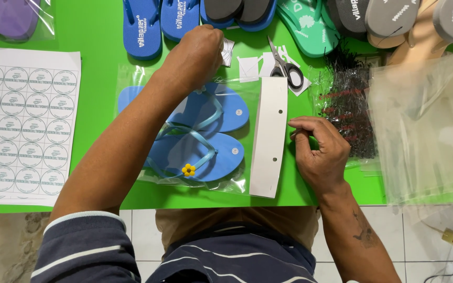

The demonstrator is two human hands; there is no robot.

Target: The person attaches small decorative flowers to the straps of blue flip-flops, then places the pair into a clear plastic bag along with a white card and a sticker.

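Bagged blue sandals (197, 141) under left hand (195, 55)

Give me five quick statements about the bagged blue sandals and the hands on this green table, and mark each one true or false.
1. The blue sandals lie inside a clear plastic bag. True.
2. The scissors are in the right hand. False: they lie on the table.
3. A yellow flower sits on one sandal strap. True.
4. The left hand rests on the sticker sheet. False: it is above the bag's top edge.
5. The white card header is red. False: it is white.
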